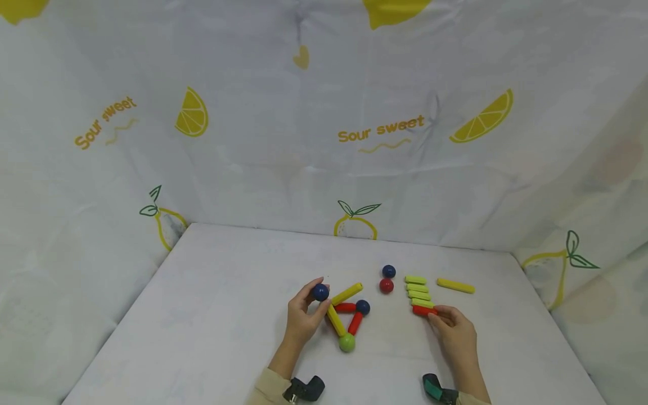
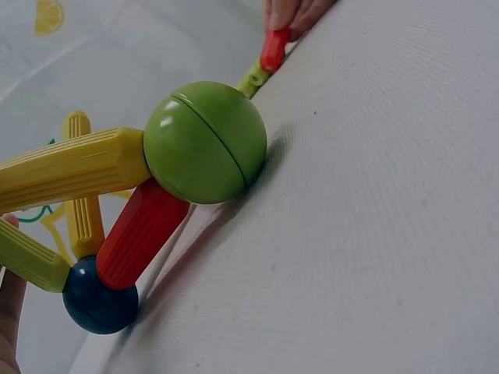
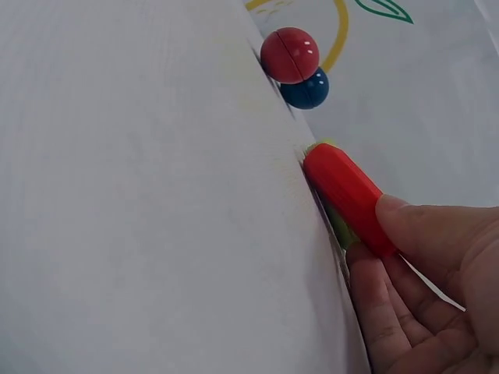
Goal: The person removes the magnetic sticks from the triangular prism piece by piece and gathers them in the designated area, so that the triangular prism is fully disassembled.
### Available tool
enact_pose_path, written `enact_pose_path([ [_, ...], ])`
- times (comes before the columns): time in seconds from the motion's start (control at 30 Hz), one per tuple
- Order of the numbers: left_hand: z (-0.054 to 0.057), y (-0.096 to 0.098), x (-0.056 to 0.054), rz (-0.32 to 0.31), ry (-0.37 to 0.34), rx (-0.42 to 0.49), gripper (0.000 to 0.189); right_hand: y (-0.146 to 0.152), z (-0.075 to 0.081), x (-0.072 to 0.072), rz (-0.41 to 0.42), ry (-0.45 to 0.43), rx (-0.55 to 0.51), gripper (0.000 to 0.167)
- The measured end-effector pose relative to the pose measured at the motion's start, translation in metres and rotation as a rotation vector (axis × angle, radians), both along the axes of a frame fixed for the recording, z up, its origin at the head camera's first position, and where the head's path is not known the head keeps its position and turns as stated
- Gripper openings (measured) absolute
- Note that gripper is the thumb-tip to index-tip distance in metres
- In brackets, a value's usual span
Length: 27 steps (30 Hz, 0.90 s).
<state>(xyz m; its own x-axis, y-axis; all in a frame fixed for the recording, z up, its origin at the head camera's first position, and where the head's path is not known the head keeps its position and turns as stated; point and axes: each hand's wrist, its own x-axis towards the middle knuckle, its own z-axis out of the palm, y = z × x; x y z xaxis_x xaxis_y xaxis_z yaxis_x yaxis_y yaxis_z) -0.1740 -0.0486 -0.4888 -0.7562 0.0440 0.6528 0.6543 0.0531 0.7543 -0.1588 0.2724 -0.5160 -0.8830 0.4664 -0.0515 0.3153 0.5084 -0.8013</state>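
My left hand (image 1: 302, 318) grips the upper blue ball (image 1: 320, 292) of a toy built from sticks and balls. Yellow sticks (image 1: 336, 321) and red sticks (image 1: 356, 323) run between this ball, a green ball (image 1: 346, 342) and a second blue ball (image 1: 362, 307). In the left wrist view the green ball (image 2: 206, 142) is up close, and only a little of the hand (image 2: 9, 312) shows at the left edge. On the right, a loose red stick (image 3: 347, 195) is pinched between thumb and fingers of my right hand (image 1: 457, 336), beside a row of yellow-green sticks (image 1: 418, 294).
A loose red ball (image 1: 386, 286) touches a blue ball (image 1: 388, 271) behind the middle of the white table (image 1: 202, 315). One yellow stick (image 1: 455, 286) lies at the right. A lemon-print cloth (image 1: 283, 140) hangs around the table's back and sides.
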Motion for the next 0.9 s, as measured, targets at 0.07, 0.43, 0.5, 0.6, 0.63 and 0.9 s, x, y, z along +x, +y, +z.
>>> enact_pose_path([
  [0.07,0.0,0.0,0.0,-0.004,-0.001,0.002,0.042,0.0,0.0,0.0,-0.008,0.008,0.02,0.031],
  [0.43,-0.001,0.0,0.0,-0.011,-0.025,0.007,0.043,-0.001,-0.001,0.0,-0.052,0.075,0.103,0.035],
  [0.5,-0.006,0.0,-0.001,-0.013,-0.034,0.005,0.043,-0.001,-0.002,0.0,-0.081,0.087,0.086,0.037],
  [0.6,-0.005,0.0,0.0,-0.025,-0.064,-0.004,0.045,-0.003,0.0,0.0,-0.117,0.109,0.063,0.039],
  [0.63,-0.005,0.0,0.0,-0.027,-0.068,-0.014,0.046,-0.004,0.002,0.0,-0.123,0.123,0.06,0.039],
  [0.9,0.006,0.002,0.007,-0.031,-0.134,-0.169,0.059,-0.027,0.019,0.003,-0.002,0.186,-0.011,0.036],
])
